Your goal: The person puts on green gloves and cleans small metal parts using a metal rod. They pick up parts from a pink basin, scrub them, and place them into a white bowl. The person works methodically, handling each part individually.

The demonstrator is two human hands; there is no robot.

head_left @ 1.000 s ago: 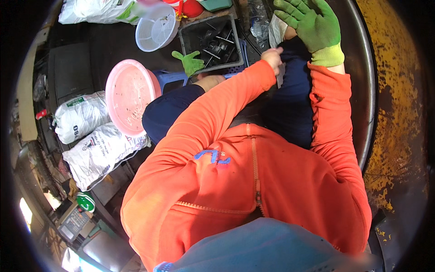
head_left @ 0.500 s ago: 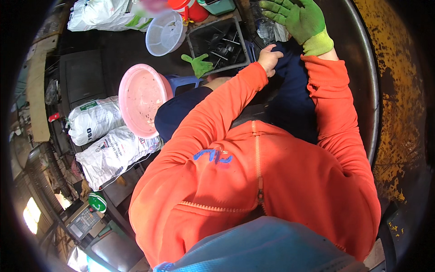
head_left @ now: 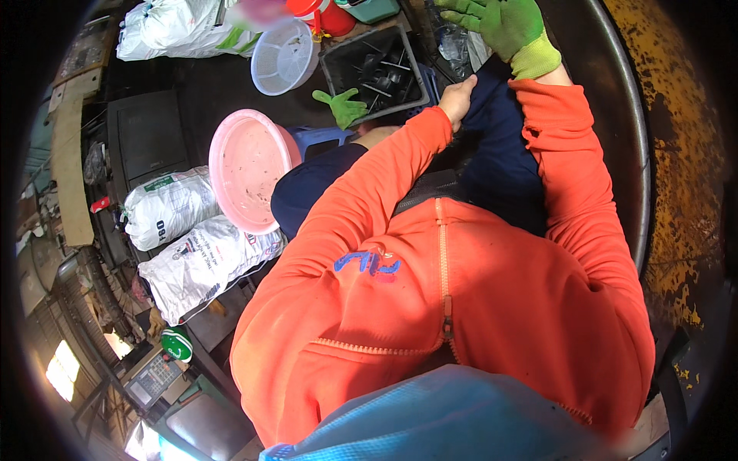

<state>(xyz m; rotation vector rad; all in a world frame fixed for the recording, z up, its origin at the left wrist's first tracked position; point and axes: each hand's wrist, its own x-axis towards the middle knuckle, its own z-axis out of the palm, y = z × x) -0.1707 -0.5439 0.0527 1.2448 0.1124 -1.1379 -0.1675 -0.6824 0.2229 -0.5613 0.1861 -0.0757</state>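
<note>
One bare left hand (head_left: 459, 101) is seen in the upper right of the frame, out of a ribless orange fleece sleeve (head_left: 384, 165). It is held beside the navy cloth trousers (head_left: 496, 146); its fingers are largely hidden, so whether anything is gripped cannot be told. The right hand (head_left: 503, 31) is raised at the top edge, palm exposed, with fingers spread apart and nothing clamped between them. It is covered by a green glove (head_left: 516, 24), matt and darkened on the palm, ended by a knitted yellow-green cuff (head_left: 538, 57).

A second, loose glove (head_left: 343, 106), limp and crumpled, is draped at the lower left corner of a black plastic crate (head_left: 416, 65), top centre. Dark, thin-edged parts (head_left: 384, 73) are jumbled inside it. To the crate's left, a round white mesh basket (head_left: 286, 65) is seen. Below that, a smooth pink basin (head_left: 250, 161) is tilted in view, its inner wall flecked with dark specks. Wrinkled white sacks (head_left: 211, 265) are stacked at left. Flaking yellow paint (head_left: 676, 192) is noted at far right.
</note>
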